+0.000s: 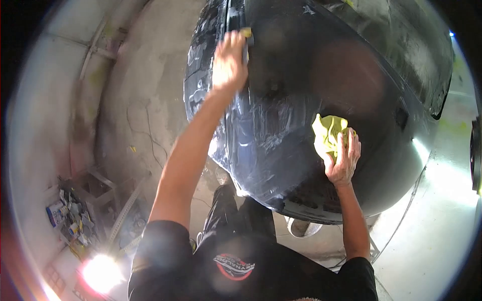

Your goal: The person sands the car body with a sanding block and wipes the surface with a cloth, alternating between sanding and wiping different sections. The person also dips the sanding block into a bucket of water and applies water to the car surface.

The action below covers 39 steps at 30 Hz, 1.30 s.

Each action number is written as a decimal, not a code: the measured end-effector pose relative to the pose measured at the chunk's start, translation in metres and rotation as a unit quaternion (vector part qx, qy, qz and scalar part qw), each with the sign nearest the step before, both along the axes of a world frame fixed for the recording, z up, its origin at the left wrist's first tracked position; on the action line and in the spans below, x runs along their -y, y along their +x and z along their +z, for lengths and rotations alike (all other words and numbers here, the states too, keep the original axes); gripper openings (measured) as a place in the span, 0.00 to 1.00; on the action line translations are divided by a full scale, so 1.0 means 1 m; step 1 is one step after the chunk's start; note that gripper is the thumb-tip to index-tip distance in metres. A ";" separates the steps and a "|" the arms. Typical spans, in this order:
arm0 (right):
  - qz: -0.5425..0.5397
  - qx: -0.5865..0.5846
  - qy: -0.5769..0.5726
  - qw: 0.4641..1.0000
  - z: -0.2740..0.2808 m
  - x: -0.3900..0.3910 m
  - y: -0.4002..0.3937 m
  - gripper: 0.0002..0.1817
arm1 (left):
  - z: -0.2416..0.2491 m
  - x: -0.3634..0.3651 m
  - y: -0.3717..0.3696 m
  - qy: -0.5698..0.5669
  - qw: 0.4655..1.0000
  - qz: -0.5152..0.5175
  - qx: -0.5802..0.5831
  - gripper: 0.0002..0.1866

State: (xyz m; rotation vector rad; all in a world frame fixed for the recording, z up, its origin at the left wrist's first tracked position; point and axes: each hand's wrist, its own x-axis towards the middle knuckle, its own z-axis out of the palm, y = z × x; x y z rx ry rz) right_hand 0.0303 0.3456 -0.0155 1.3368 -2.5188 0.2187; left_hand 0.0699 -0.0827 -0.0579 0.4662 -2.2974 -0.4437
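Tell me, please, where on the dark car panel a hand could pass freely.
Free: the panel between the left hand with its small yellow pad and the right hand on the yellow cloth. Crowded: floor clutter at lower left.

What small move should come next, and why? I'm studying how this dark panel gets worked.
Probably wipe the yellow cloth under the right hand leftward over the streaky film on the glossy dark car panel: haze shows there, while the left hand presses a small yellow pad higher up.
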 end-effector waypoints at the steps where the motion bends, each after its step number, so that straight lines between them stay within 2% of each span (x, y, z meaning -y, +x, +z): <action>1: -0.009 0.015 -0.005 1.000 -0.006 -0.005 -0.002 0.39 | -0.001 0.031 -0.033 -0.049 0.997 -0.002 -0.060 0.34; 2: -0.004 0.014 -0.009 1.000 -0.006 -0.005 -0.004 0.39 | 0.013 0.054 -0.064 -0.055 0.997 0.022 -0.043 0.28; 3: 0.001 0.015 -0.013 1.000 -0.005 -0.005 -0.005 0.39 | 0.018 0.077 -0.089 -0.025 0.999 0.008 -0.046 0.28; 4: 0.005 0.018 -0.017 1.000 -0.004 -0.005 -0.003 0.39 | 0.000 0.091 -0.125 -0.284 0.922 0.174 -0.200 0.12; 6: -0.004 0.018 -0.011 1.000 -0.004 -0.007 0.002 0.39 | -0.009 0.116 -0.133 -0.198 0.967 0.057 -0.152 0.11; 8: -0.002 0.018 -0.006 1.000 -0.004 -0.006 -0.002 0.39 | -0.018 0.085 -0.088 -0.071 0.994 0.028 -0.076 0.26; 10: -0.010 0.010 -0.001 1.000 -0.005 -0.004 -0.004 0.39 | 0.006 0.043 -0.037 0.034 0.999 -0.015 -0.002 0.26; 12: -0.016 0.012 0.004 1.000 -0.006 -0.007 0.002 0.38 | 0.007 0.035 -0.022 -0.003 1.000 -0.013 0.009 0.26; 16: -0.011 0.008 0.009 1.000 -0.008 -0.005 -0.004 0.38 | 0.020 0.081 -0.086 0.001 1.000 0.024 -0.001 0.26; 17: -0.011 0.010 0.006 1.000 -0.007 -0.005 -0.003 0.38 | 0.005 0.114 -0.119 -0.052 0.996 0.021 -0.075 0.21; 18: -0.010 0.011 0.004 1.000 -0.006 -0.005 -0.002 0.38 | -0.006 0.137 -0.149 -0.206 0.964 0.092 -0.143 0.14; 19: -0.012 0.016 0.004 1.000 -0.005 -0.005 -0.002 0.38 | -0.015 0.159 -0.177 -0.354 0.898 0.162 -0.208 0.10; 20: -0.014 0.016 0.006 1.000 -0.006 -0.006 -0.003 0.39 | -0.023 0.179 -0.200 -0.316 0.916 0.175 -0.176 0.11; 22: -0.018 0.019 0.010 1.000 -0.005 -0.006 -0.002 0.39 | -0.029 0.214 -0.227 -0.270 0.949 0.131 -0.092 0.12; 25: -0.024 0.019 0.016 0.999 -0.003 -0.005 0.003 0.40 | -0.035 0.205 -0.202 -0.297 0.946 0.103 -0.083 0.14; 28: -0.024 0.016 0.017 0.999 -0.004 -0.004 0.000 0.39 | 0.004 0.161 -0.145 -0.091 0.992 -0.051 -0.066 0.17; 29: -0.026 0.015 0.018 0.999 -0.003 -0.003 0.001 0.39 | -0.025 0.190 -0.169 -0.168 0.951 -0.124 -0.228 0.21; 30: -0.028 0.011 0.021 0.999 -0.003 -0.003 -0.001 0.39 | -0.026 0.192 -0.180 -0.201 0.968 -0.020 -0.147 0.20; 32: -0.025 0.016 0.014 0.999 -0.002 -0.003 0.000 0.39 | -0.035 0.189 -0.202 -0.250 0.950 0.187 0.021 0.19; 33: -0.023 0.018 0.011 1.000 -0.002 -0.003 -0.001 0.39 | -0.020 0.213 -0.223 -0.187 0.978 0.080 -0.045 0.18; 34: -0.025 0.018 0.011 0.999 -0.002 -0.003 -0.002 0.39 | -0.017 0.228 -0.245 -0.212 0.971 0.092 -0.068 0.17; 36: -0.028 0.021 0.007 0.999 -0.001 -0.002 -0.001 0.39 | 0.025 0.209 -0.238 -0.048 0.997 0.052 0.030 0.17; 39: -0.032 0.029 0.004 0.999 0.000 -0.002 0.000 0.39 | 0.039 0.184 -0.194 0.005 0.985 0.077 0.155 0.17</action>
